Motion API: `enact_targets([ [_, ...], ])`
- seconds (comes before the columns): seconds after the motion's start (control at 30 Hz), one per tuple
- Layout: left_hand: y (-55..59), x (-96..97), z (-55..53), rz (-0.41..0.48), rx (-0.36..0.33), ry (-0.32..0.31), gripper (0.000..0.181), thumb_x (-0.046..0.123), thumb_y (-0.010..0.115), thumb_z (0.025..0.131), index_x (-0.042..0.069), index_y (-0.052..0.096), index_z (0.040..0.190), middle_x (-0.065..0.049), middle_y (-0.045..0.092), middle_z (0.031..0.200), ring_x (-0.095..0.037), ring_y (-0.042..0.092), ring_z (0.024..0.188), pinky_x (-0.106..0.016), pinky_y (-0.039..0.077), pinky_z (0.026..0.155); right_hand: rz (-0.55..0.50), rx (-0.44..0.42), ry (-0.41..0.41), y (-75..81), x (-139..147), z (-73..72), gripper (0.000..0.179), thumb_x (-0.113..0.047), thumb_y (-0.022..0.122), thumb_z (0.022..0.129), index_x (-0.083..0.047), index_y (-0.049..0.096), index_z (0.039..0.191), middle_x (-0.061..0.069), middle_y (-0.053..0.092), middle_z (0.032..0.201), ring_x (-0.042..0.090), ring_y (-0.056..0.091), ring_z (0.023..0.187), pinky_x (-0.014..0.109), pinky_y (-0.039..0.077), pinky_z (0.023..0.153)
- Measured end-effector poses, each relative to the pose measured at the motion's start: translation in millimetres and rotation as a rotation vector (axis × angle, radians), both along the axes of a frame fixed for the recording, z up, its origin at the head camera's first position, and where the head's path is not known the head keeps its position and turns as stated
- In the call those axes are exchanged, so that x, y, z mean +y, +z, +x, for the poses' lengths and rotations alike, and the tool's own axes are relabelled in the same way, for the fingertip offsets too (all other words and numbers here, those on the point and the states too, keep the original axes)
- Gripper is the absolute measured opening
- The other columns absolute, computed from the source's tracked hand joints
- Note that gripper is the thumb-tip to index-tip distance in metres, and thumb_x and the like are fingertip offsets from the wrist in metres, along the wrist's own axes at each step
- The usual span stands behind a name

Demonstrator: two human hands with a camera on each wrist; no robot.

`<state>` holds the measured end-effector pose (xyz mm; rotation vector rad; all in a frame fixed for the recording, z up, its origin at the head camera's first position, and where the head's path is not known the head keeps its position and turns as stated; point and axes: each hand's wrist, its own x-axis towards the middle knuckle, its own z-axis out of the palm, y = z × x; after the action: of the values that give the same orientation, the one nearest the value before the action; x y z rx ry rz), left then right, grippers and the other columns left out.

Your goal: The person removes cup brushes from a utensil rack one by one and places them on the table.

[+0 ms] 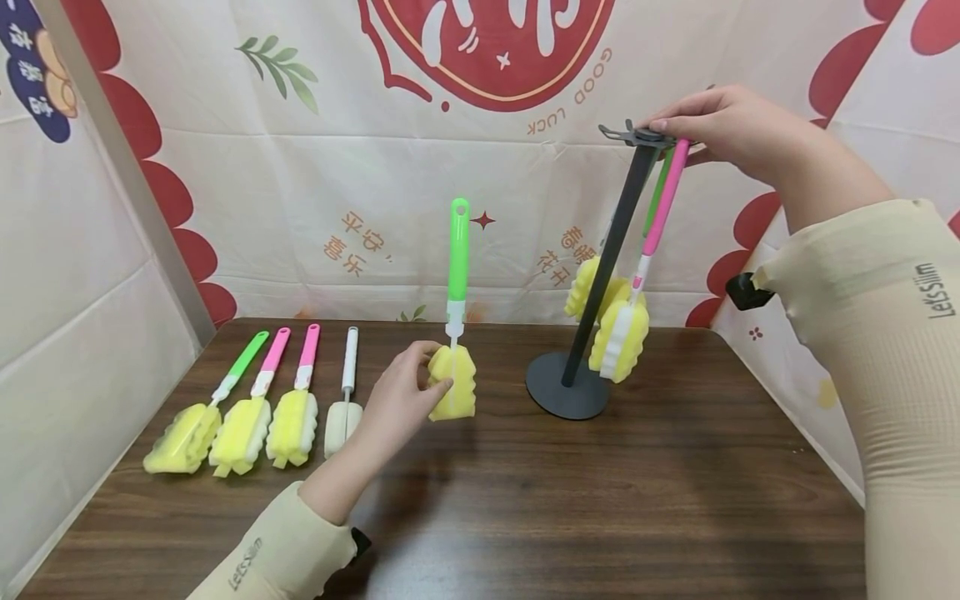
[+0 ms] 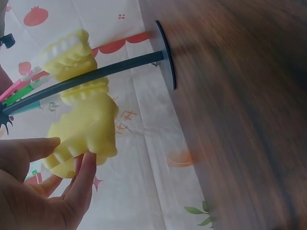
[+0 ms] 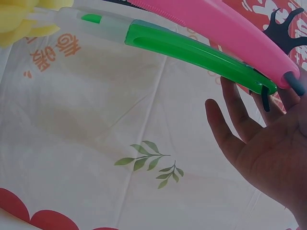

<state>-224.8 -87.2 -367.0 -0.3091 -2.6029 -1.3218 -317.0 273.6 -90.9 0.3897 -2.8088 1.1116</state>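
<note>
My left hand (image 1: 408, 383) holds a sponge bottle brush (image 1: 458, 258) by its yellow sponge head (image 2: 86, 129), thumb on one side and fingers on the other. The brush is upright, its green handle pointing up, over the table. At the right, my right hand (image 1: 723, 129) grips the hooked top (image 1: 637, 135) of a dark stand (image 1: 611, 258). Handles of a pink brush (image 3: 240, 28) and a green brush (image 3: 192, 52) hang from the hooks beside its fingers. Yellow sponge heads (image 1: 619, 337) hang low near the pole, one partly behind it.
On the left of the wooden table (image 1: 487, 517) lie a green-handled brush (image 1: 187, 433), two pink-handled brushes (image 1: 243, 425) and a white brush (image 1: 350, 367), whose head my left wrist partly covers. The stand's round base (image 1: 551, 400) rests near the back edge. A printed cloth (image 1: 300, 200) hangs behind.
</note>
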Motion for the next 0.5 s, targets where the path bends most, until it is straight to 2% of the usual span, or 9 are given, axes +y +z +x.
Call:
enact_targets([
  [0.27, -2.5, -7.5, -1.5, -0.005, -0.027, 0.019, 0.049, 0.015, 0.074, 0.087, 0.01, 0.055, 0.131, -0.01, 0.061, 0.114, -0.018, 0.056, 0.074, -0.032, 0.049, 0.065, -0.007, 0.01, 0.002, -0.5, 0, 0.0, 0.04, -0.034, 0.058, 0.097, -0.019, 0.062, 0.134, -0.001, 0.05, 0.113, 0.012, 0.047, 0.102, 0.015, 0.049, 0.073],
  [0.5, -1.8, -13.7, -1.8, -0.012, -0.043, 0.013, 0.05, 0.013, 0.072, 0.089, 0.005, 0.054, 0.135, -0.012, 0.06, 0.115, -0.022, 0.057, 0.083, -0.036, 0.051, 0.07, -0.003, 0.025, 0.015, -1.4, -1, 1.5, 0.04, -0.034, 0.058, 0.097, -0.019, 0.062, 0.134, 0.0, 0.049, 0.113, 0.009, 0.043, 0.106, 0.015, 0.049, 0.073],
])
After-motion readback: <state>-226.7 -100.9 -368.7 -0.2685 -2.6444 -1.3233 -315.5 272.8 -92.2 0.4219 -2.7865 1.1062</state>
